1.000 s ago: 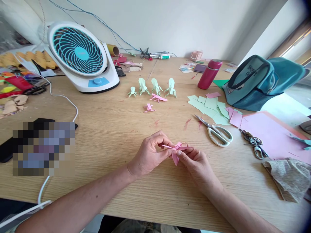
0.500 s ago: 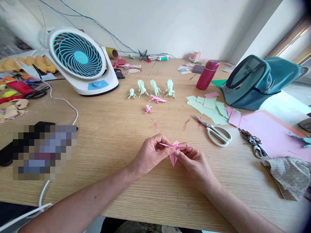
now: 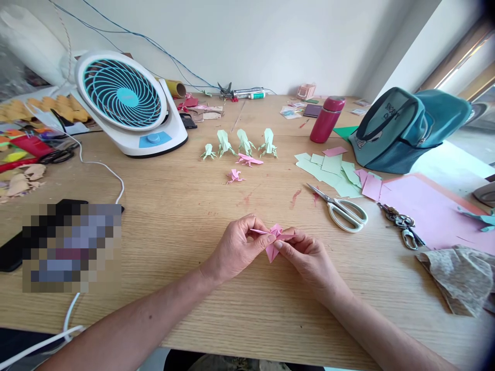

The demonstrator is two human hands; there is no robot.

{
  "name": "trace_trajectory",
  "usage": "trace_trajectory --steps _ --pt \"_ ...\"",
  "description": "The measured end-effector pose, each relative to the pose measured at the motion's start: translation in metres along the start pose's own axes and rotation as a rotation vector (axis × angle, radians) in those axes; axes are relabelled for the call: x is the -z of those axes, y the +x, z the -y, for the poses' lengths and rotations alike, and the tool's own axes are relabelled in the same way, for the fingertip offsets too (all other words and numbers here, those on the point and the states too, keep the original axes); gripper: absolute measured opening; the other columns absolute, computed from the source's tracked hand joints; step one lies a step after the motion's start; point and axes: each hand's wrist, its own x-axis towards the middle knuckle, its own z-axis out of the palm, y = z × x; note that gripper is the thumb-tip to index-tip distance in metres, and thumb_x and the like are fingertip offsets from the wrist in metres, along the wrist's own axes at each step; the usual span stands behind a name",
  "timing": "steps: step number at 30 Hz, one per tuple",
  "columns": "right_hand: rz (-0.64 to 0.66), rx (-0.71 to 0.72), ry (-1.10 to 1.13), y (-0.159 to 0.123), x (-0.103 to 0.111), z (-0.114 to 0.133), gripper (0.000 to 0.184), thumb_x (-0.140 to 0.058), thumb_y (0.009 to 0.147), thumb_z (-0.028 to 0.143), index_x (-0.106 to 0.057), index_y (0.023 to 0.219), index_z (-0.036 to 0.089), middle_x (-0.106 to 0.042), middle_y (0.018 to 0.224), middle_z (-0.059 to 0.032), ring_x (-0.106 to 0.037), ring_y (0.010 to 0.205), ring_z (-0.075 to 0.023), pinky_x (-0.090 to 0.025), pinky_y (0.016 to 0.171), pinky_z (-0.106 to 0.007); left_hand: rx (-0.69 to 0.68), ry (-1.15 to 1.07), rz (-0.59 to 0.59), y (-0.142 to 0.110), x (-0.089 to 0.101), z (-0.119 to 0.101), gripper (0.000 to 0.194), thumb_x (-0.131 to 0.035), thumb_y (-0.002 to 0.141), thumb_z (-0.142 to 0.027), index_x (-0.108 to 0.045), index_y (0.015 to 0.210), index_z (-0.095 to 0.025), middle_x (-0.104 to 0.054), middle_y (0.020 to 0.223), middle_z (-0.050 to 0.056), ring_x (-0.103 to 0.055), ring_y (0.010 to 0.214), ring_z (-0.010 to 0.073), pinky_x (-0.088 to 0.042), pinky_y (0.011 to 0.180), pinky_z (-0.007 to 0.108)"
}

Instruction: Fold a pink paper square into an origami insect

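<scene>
Both hands pinch a small pink folded paper figure (image 3: pixel 273 251) above the front middle of the table. My left hand (image 3: pixel 240 246) grips its left side between thumb and fingers, and a thin pink point sticks out across those fingers. On the other side my right hand (image 3: pixel 305 252) is closed on the figure with its thumb near the centre. A pointed flap hangs down between the thumbs. Farther back stand several pale green origami figures (image 3: pixel 244 143), with a long pink origami figure (image 3: pixel 249 160) and a smaller pink one (image 3: pixel 234 176) in front of them.
White-handled scissors (image 3: pixel 342 210) lie right of my hands, beside green paper pieces (image 3: pixel 328 172) and keys (image 3: pixel 402 224). A teal bag (image 3: pixel 402 131) and a red bottle (image 3: pixel 327 121) stand behind. At left are a fan (image 3: pixel 127 98), a white cable (image 3: pixel 101 164) and a blurred-out object (image 3: pixel 73 247).
The view has shifted slightly. My hands keep their pinch on the pink paper figure, which is tilted a little differently; the right fingers have moved slightly along its right point.
</scene>
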Motion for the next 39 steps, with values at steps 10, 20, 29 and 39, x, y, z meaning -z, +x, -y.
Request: trace_trajectory --steps 10,20,29,39 --pt "-0.021 -0.027 -0.008 0.0 0.001 0.001 0.023 -0.082 0.073 0.044 -0.073 0.073 0.022 -0.072 0.074 -0.0012 -0.063 0.075 -0.0173 -0.049 0.075 -0.031 0.052 -0.095 0.025 0.0 -0.003 0.005 0.027 -0.076 0.08 -0.036 -0.061 0.075 -0.014 -0.065 0.073 0.002 -0.062 0.071 0.0138 -0.049 0.068 0.025" --pt "-0.035 -0.011 0.014 0.001 0.004 -0.002 0.024 -0.08 0.076 0.044 -0.07 0.075 0.021 -0.071 0.077 -0.0014 -0.063 0.076 -0.0159 -0.049 0.076 -0.029 0.081 -0.143 0.021 0.002 0.0 0.012 0.029 -0.08 0.075 -0.037 -0.063 0.075 -0.013 -0.064 0.076 0.002 -0.059 0.073 0.0136 -0.047 0.069 0.025" --pt "-0.032 0.017 -0.042 -0.001 0.001 -0.001 0.025 -0.08 0.076 0.045 -0.071 0.075 0.021 -0.071 0.074 -0.0021 -0.064 0.076 -0.0176 -0.05 0.077 -0.03 0.084 -0.18 -0.008 0.0 -0.002 0.01 0.025 -0.084 0.071 -0.033 -0.069 0.076 -0.013 -0.068 0.078 0.003 -0.064 0.074 0.015 -0.05 0.071 0.026" --pt "-0.026 0.037 -0.062 -0.002 -0.002 0.001 0.028 -0.08 0.075 0.048 -0.07 0.077 0.023 -0.073 0.077 -0.0033 -0.067 0.076 -0.0203 -0.054 0.076 -0.033 0.098 -0.047 -0.05 -0.002 -0.006 0.002 0.025 -0.079 0.076 -0.033 -0.065 0.071 -0.013 -0.067 0.071 0.001 -0.065 0.069 0.0139 -0.051 0.065 0.023"
